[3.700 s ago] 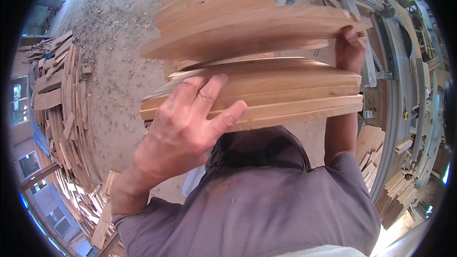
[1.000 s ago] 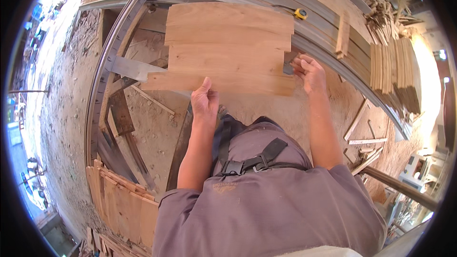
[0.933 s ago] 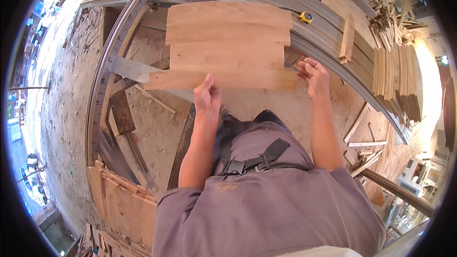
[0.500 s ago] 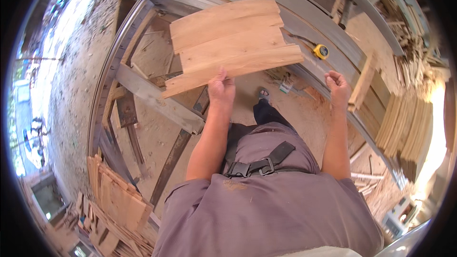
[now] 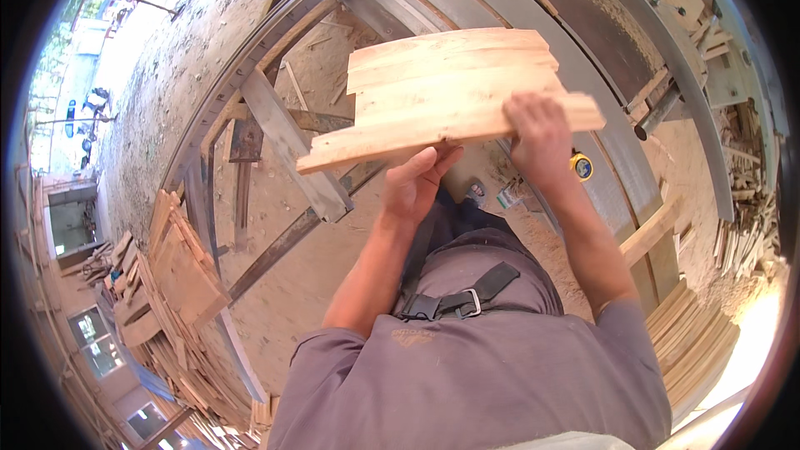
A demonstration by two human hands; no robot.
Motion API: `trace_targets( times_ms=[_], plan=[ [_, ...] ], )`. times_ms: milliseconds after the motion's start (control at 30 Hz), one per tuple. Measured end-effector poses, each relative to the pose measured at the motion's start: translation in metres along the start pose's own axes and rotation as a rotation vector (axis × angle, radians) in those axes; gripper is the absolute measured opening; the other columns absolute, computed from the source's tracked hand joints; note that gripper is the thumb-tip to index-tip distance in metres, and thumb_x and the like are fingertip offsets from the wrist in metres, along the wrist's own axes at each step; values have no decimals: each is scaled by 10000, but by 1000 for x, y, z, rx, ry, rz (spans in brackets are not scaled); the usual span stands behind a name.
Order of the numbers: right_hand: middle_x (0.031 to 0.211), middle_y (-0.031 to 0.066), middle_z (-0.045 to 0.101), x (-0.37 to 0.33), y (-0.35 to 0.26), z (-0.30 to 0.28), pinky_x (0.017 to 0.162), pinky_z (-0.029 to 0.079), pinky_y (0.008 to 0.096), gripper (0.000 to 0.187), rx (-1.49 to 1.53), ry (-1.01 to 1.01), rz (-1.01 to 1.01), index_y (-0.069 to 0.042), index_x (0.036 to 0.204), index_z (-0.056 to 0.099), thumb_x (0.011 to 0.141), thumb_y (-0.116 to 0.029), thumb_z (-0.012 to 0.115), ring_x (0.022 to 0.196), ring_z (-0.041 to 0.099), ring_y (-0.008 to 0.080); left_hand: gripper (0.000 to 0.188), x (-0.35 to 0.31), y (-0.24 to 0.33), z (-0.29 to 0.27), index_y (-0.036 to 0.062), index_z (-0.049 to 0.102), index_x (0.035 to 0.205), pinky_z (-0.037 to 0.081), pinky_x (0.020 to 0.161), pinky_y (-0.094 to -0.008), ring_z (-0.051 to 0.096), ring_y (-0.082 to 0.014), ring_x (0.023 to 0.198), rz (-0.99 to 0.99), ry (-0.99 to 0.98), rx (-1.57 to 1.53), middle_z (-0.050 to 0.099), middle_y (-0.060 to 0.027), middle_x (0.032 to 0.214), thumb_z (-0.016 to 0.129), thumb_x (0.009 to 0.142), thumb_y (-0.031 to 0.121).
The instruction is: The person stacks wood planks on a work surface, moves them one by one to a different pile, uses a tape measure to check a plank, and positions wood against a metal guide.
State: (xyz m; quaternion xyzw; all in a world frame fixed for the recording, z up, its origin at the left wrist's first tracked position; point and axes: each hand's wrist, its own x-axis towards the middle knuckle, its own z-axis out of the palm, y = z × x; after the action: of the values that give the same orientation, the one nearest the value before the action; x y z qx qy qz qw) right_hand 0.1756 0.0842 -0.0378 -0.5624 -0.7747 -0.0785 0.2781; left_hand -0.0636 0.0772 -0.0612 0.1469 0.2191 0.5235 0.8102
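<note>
A pale wooden panel [image 5: 450, 87] of several boards side by side, with stepped ends, is held up in front of me, tilted. My left hand [image 5: 417, 183] supports it from below at the near edge, its thumb outside and its fingertips against the board. Nearer the right end, my right hand [image 5: 540, 133] wraps over the near edge, slightly blurred, its palm and thumb partly hidden. A yellow tape measure [image 5: 581, 167] lies on the metal machine table [image 5: 608, 192], just right of my right wrist.
A wooden block [image 5: 652, 229] lies on the table to the right, near stacked wooden strips [image 5: 692, 337]. On the left are a metal crossbar [image 5: 287, 146] and frame, with scrap boards [image 5: 179, 283] piled behind. Round wooden offcuts [image 5: 742, 233] lie far right.
My right hand has come from beside the table onto the panel's near edge. The left hand has shifted its hold lower and right along that edge. The view has turned.
</note>
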Motion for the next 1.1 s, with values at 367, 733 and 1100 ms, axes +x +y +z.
trace_targets(
  times_ms=[367, 733, 1100],
  plan=[
    [993, 146, 708, 230, 86, -38, 838, 502, 447, 241, 110, -289, -39, -81, 1081, 684, 846, -133, 697, 984, 657, 355, 398, 27, 23, -189, -3, 676, 1143, 478, 961, -487, 626, -412, 1087, 301, 709, 1847, 678, -246, 1146, 663, 884, 298],
    [1124, 190, 702, 287, 121, 2, 910, 511, 414, 427, 93, -303, -101, -61, 1252, 650, 827, -25, 676, 1052, 658, 343, 548, 31, 45, -178, 8, 683, 1064, 511, 887, -538, 667, -446, 1007, -165, 430, 2087, 695, -294, 1035, 524, 944, 519],
    [1172, 114, 695, 304, 112, 4, 992, 491, 371, 547, 323, -429, 91, -78, 1346, 620, 828, 96, 641, 1094, 643, 256, 555, 24, 55, -159, -6, 672, 1054, 525, 844, -533, 675, -446, 953, -184, 344, 2123, 699, -281, 991, 581, 924, 526]
  ],
)
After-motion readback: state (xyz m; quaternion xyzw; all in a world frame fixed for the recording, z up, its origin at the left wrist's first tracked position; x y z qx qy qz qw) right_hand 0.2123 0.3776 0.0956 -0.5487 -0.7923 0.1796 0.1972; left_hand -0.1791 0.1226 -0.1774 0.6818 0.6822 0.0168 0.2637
